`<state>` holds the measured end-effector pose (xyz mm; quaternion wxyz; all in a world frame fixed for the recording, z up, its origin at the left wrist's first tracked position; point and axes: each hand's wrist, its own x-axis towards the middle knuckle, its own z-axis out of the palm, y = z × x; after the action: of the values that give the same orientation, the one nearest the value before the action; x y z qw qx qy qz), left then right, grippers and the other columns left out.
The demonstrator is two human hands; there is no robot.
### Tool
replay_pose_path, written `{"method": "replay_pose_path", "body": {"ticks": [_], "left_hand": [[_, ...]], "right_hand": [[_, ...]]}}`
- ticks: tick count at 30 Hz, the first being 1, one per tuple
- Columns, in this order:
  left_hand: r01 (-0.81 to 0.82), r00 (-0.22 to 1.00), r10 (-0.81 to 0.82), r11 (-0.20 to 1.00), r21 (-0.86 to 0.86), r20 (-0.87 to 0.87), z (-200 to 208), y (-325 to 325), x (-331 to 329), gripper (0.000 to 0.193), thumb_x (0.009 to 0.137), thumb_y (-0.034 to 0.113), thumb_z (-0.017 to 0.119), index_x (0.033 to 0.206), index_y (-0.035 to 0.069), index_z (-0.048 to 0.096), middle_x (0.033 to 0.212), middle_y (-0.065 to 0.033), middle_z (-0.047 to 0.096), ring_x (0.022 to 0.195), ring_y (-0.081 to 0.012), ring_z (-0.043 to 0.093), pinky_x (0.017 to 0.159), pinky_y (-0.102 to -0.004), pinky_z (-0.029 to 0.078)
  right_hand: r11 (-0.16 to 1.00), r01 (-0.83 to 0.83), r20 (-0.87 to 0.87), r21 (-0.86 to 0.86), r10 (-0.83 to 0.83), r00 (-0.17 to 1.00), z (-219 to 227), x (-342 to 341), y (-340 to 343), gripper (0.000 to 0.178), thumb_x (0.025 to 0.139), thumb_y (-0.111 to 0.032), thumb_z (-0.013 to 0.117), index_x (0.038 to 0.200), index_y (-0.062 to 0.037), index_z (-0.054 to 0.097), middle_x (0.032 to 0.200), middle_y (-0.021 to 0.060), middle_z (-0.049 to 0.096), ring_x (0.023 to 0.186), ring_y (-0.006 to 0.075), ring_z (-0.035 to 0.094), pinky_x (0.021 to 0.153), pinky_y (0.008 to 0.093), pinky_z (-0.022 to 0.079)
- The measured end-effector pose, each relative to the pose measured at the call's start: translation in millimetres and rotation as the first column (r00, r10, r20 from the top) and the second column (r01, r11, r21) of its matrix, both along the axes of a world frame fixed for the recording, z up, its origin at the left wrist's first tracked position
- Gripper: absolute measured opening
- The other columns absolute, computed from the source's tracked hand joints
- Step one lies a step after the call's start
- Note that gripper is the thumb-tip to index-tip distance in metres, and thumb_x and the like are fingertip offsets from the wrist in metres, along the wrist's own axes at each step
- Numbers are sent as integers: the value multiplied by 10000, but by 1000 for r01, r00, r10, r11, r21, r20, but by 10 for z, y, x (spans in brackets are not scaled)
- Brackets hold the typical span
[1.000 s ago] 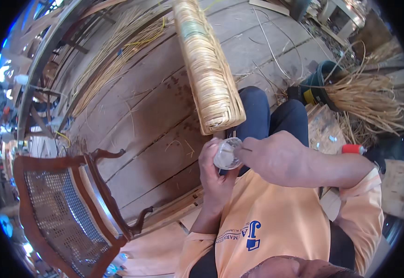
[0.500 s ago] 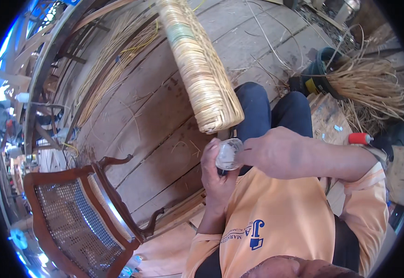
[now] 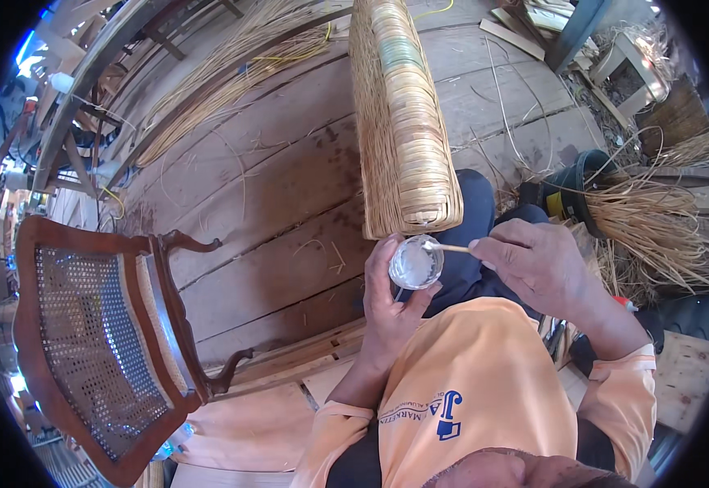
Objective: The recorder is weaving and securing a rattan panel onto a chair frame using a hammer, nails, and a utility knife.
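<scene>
Drawn rightward since a moment ago, the right hand (image 3: 537, 264) pinches a thin stick (image 3: 456, 248), its white tip (image 3: 431, 245) over the clear cup (image 3: 436, 267) that the left hand (image 3: 388, 305) grips.

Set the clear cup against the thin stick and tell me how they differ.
The clear cup is round and wide-mouthed; the thin stick is straight and slender.
The cup is see-through; the stick is tan.
The left hand holds the cup; the right hand holds the stick.
Both show something whitish: inside the cup, at the stick's tip.
</scene>
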<state>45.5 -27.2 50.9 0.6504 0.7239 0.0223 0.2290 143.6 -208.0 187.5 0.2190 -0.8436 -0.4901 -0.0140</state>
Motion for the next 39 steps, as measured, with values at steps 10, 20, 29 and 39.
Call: {"method": "replay_pose_path", "body": {"ticks": [10,20,29,39], "left_hand": [[48,997,-48,999,5,-54,-55,57,-25,763,724,21,755,1361,13,333,1375,-133,376,1225,-219,452,1032,-356,385],[15,1000,-17,997,-78,-19,-45,71,-19,731,721,81,781,1338,19,394,1319,-170,446,1185,-286,497,994,-369,411],[-38,998,36,999,34,51,-58,31,-62,746,740,129,770,1354,-5,367,1288,-154,362,1189,-278,447,997,-361,406],[46,992,-43,999,-22,115,-68,-45,-207,847,787,244,727,1420,24,210,1318,-172,381,1156,-264,490,963,-395,434]], "right_hand": [[995,38,195,-93,-19,981,-27,21,127,345,656,-51,654,1000,-68,634,842,47,562,688,206,595,563,332,481],[978,37,253,-206,17,967,67,18,104,364,690,-106,628,1051,-61,608,881,42,541,703,202,586,575,332,470],[997,58,248,-55,-42,968,-26,-62,48,351,727,-118,600,1073,-56,606,915,54,571,725,198,614,599,314,492],[958,195,-62,210,-186,981,-264,-124,-116,223,776,-40,682,986,-45,607,795,46,576,647,152,605,536,282,471]]}}
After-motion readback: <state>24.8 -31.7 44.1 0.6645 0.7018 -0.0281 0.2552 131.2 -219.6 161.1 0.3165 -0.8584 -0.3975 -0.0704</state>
